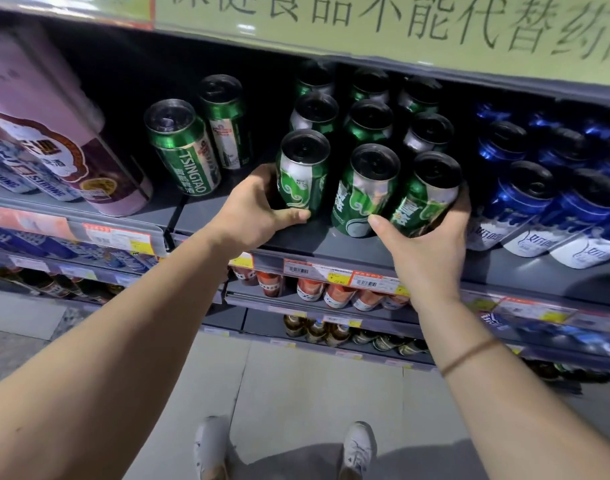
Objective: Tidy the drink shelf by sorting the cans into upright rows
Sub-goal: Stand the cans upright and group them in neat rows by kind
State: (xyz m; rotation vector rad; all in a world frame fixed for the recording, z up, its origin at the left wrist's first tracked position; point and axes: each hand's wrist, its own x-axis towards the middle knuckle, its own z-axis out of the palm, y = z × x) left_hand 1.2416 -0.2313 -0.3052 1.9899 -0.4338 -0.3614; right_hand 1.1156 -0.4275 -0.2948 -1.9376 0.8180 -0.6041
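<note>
Currently left hand [253,211] is wrapping the front-left green can [301,173], right hand [423,237] is gripping the front-right green can [426,194]; both upright at the shelf [227,216] front edge. Middle can [365,190] is sitting between them, untouched. Each can's long axis is vertical, fingers curling behind.

green and silver cans [367,188] upright in three rows on grey drink shelf [331,242], two tsingtao cans [184,147] left

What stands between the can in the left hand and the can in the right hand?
In the head view, one upright green can stands between the left-hand can and the right-hand can, untouched by either palm.
</note>
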